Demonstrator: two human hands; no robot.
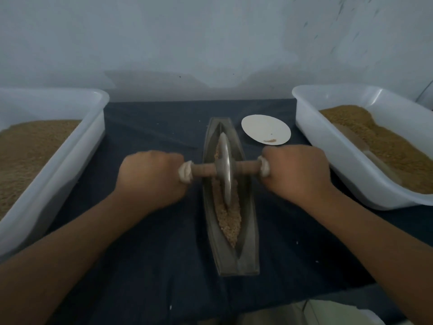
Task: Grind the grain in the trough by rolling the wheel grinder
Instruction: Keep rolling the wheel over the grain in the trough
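over trough [248, 233], both hands grip wheel grinder [225, 170] handles.

**Pale wall, dark-draped tabletop, dim light**

A plain, pale bluish-white wall [210, 38] fills the upper part of the view. Its top right area is mottled with small dark flecks. Low on it, a soft grey shadow band runs just above the tabletop [145, 254]. The tabletop is draped in a dark blue, slightly creased cloth [293, 242]. The light is dim, cool and even.
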